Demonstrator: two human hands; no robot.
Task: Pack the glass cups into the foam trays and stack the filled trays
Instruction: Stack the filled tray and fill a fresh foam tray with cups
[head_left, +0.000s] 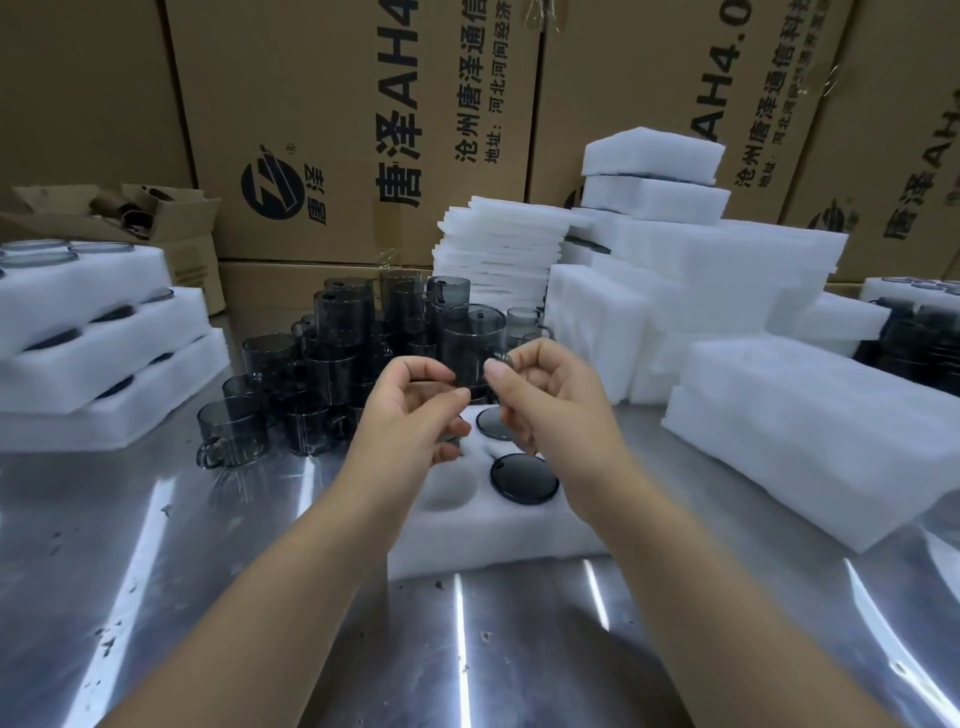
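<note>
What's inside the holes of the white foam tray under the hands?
The foam tray holds two dark round lids, and one hole looks empty. The hands hide the rest.

- Only one view was provided, taken from a wide-angle camera worn on the person's head.
- The lens was aimed forward and down at the steel table (218, 571), with both forearms entering from the bottom edge.
- The table was seen at close range; its near surface filled the lower half of the frame.
- Behind the table, the cardboard boxes (353, 130) closed off the upper frame.
- Straight lines near the table's edges were bent by the wide lens.
</note>
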